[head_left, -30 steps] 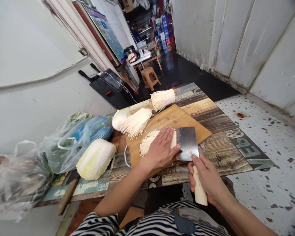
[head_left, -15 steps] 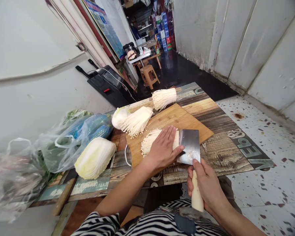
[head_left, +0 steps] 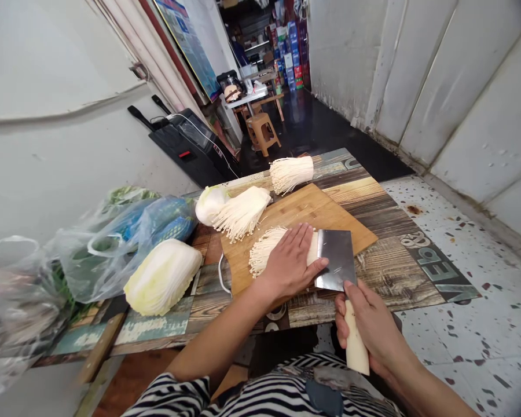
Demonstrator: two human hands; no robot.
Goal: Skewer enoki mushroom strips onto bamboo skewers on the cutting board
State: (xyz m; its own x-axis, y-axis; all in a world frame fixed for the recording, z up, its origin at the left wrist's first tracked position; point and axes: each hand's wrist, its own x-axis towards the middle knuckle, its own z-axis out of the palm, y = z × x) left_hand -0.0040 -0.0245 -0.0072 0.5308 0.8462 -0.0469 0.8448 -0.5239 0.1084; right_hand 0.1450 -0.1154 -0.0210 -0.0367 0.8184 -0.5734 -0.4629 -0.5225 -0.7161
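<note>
My left hand [head_left: 290, 258] lies flat over a bunch of enoki mushrooms [head_left: 261, 248], pressing it on the wooden cutting board [head_left: 325, 211]. Its fingers are stretched out, and the thumb reaches to the edge of the cleaver blade. My right hand [head_left: 367, 318] is closed round the pale handle of a cleaver [head_left: 336, 258]. The broad blade is at the root end of the bunch, at the board's near right side. Two more enoki bunches are in view: one [head_left: 245, 209] at the board's left edge, another [head_left: 292, 174] just beyond its far edge.
A cut napa cabbage [head_left: 162, 277] lies on the table [head_left: 399, 255] at left, and another pale cabbage piece [head_left: 211, 204] sits behind. Plastic bags [head_left: 108, 260] crowd the left end. A second wooden-handled knife [head_left: 104, 344] overhangs the front edge. A black case [head_left: 191, 147] stands by the wall.
The cleaver has shifted slightly to the right, its handle swinging a little to the right with my right hand. My left hand stays on the enoki. The view has turned slightly.
</note>
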